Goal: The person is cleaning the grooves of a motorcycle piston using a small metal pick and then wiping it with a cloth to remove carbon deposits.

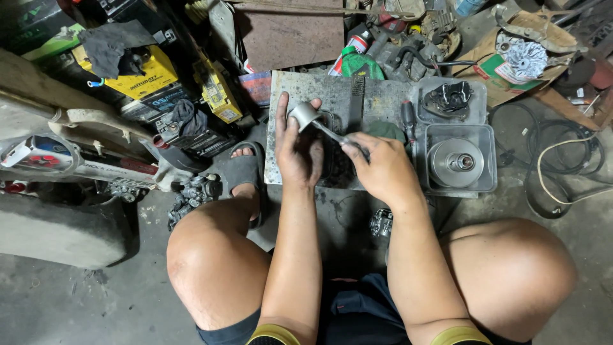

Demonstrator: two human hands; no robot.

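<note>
The left hand (299,150) grips a small metal cylinder (304,115) — dull grey, short, round-ended — above the grey work slab (300,89) on the floor. The right hand (382,165) is closed on a thin metal tool (333,133) whose tip touches the cylinder.

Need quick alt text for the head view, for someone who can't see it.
A squatting person's left hand holds a small grey metal cylinder while the right hand works a thin tool against it, above a worn board on the floor. A clear tub with a round pulley part sits to the right.
</note>
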